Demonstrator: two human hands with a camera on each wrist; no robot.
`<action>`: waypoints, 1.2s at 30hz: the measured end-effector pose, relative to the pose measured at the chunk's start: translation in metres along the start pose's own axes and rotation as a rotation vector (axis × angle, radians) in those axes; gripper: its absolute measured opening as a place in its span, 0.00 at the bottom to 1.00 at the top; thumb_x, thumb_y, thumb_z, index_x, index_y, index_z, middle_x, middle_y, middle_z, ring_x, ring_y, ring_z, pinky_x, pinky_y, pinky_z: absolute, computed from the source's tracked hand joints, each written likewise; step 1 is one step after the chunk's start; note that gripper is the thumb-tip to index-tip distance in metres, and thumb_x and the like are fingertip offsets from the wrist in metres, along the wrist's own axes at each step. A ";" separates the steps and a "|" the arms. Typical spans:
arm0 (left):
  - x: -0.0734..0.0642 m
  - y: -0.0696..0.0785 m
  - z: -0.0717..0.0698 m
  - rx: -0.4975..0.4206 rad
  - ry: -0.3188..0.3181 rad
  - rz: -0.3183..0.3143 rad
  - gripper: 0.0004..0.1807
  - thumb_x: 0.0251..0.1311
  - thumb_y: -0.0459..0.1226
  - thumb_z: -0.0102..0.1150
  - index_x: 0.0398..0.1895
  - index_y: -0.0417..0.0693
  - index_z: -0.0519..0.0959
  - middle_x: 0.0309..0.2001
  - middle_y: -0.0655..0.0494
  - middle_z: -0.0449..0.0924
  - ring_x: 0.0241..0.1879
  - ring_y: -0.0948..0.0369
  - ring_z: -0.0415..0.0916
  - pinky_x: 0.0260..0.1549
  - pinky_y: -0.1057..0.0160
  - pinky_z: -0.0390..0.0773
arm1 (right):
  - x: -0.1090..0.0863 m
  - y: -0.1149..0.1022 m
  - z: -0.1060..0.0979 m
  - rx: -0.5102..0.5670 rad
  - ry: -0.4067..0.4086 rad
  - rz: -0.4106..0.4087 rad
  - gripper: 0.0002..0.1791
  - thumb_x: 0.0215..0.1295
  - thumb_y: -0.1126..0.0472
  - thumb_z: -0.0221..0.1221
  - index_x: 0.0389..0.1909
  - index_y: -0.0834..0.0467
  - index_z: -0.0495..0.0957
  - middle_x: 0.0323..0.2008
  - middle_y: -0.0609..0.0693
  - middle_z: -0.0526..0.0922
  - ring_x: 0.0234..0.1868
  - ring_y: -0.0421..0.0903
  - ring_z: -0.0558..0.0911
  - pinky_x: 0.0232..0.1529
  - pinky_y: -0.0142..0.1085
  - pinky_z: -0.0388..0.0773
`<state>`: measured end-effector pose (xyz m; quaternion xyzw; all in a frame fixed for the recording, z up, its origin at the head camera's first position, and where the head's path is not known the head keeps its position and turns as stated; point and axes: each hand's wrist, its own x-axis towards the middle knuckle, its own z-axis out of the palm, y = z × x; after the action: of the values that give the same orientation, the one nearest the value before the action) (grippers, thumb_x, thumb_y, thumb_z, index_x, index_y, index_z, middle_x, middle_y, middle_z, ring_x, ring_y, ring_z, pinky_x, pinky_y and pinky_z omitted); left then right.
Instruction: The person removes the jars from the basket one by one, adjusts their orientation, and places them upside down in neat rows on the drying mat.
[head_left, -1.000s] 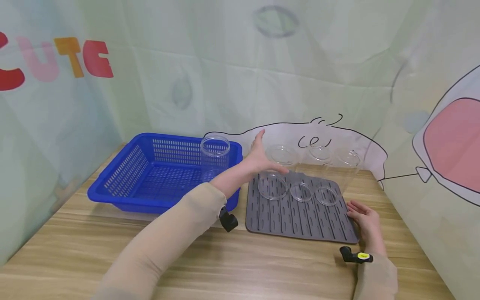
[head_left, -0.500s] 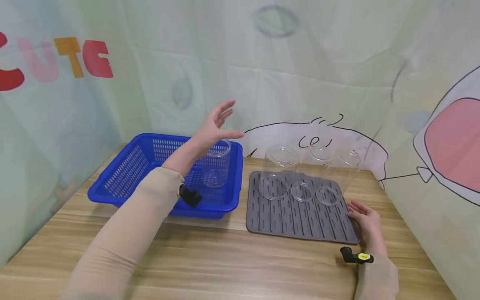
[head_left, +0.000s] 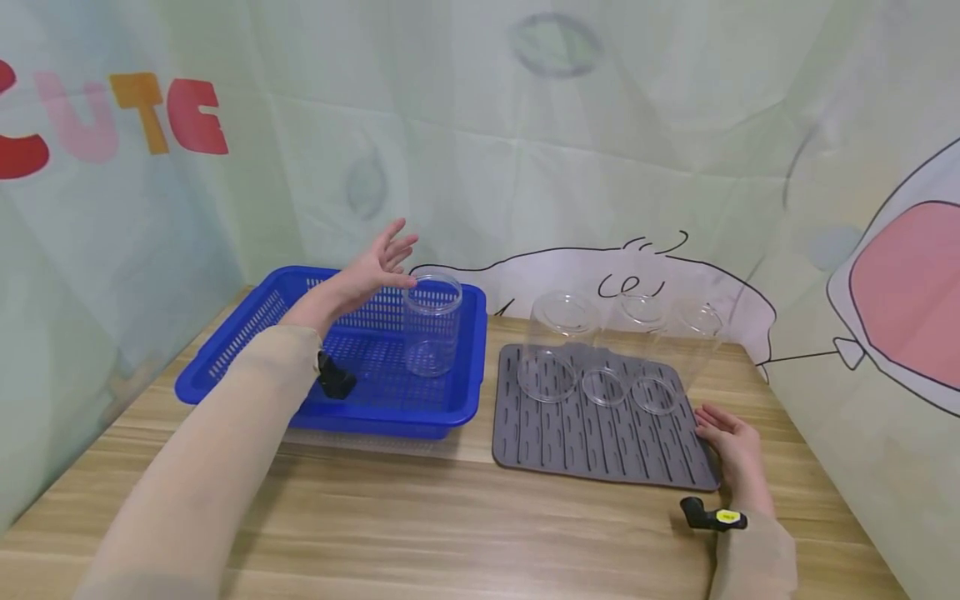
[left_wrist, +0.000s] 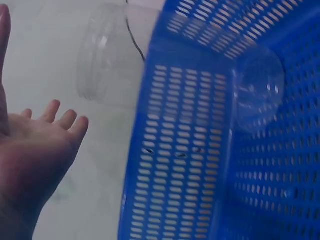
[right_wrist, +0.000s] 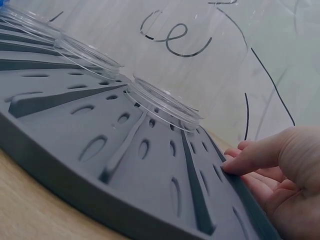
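A clear jar [head_left: 432, 329] stands mouth up in the right part of the blue basket [head_left: 375, 423]. My left hand [head_left: 375, 268] is over the basket with fingers spread, its thumb right by the jar's rim in the head view; the left wrist view shows a gap between fingers and jar. Three clear jars [head_left: 564, 346] stand in a row, rims down, on the grey drying mat [head_left: 600, 450]. At the mat's right edge, my right hand [head_left: 733, 446] pinches it, thumb on top and fingers at the side.
Wooden table [head_left: 420, 533] lies under the basket and mat. A printed cloth [head_left: 465, 167] hangs close behind and along both sides. The basket's raised rim stands between its jar and the mat.
My left hand has moved left from beside the jars on the mat to the jar in the basket. My right hand stays at the mat's edge.
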<state>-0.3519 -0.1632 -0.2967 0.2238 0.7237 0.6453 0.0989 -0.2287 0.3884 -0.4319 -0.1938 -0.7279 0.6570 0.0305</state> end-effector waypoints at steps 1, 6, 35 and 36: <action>0.000 -0.004 -0.002 0.007 -0.018 -0.021 0.56 0.62 0.24 0.55 0.78 0.58 0.26 0.80 0.49 0.33 0.79 0.53 0.30 0.75 0.44 0.39 | 0.000 0.000 0.000 0.001 0.001 0.000 0.34 0.65 0.78 0.51 0.72 0.71 0.53 0.29 0.28 0.79 0.32 0.21 0.79 0.38 0.18 0.78; 0.001 -0.022 -0.009 0.063 -0.136 -0.123 0.59 0.62 0.27 0.58 0.76 0.56 0.21 0.80 0.48 0.29 0.78 0.49 0.26 0.73 0.38 0.40 | 0.000 0.001 0.001 -0.007 0.016 0.008 0.34 0.65 0.77 0.52 0.72 0.70 0.55 0.31 0.29 0.80 0.32 0.21 0.79 0.39 0.18 0.78; 0.010 -0.050 0.006 0.298 -0.218 -0.254 0.56 0.53 0.33 0.70 0.78 0.50 0.43 0.78 0.48 0.46 0.75 0.41 0.42 0.71 0.34 0.48 | 0.000 0.003 -0.002 0.042 -0.011 -0.013 0.35 0.65 0.79 0.51 0.72 0.72 0.52 0.28 0.26 0.79 0.33 0.21 0.80 0.40 0.17 0.78; 0.010 -0.051 0.005 0.295 -0.217 -0.248 0.55 0.53 0.32 0.70 0.78 0.50 0.44 0.78 0.47 0.46 0.76 0.41 0.42 0.71 0.34 0.48 | 0.000 0.002 -0.002 0.042 -0.012 -0.017 0.35 0.64 0.79 0.51 0.72 0.72 0.52 0.28 0.26 0.79 0.33 0.21 0.79 0.40 0.17 0.78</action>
<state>-0.3684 -0.1572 -0.3456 0.2131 0.8174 0.4874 0.2212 -0.2279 0.3904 -0.4341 -0.1828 -0.7158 0.6730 0.0358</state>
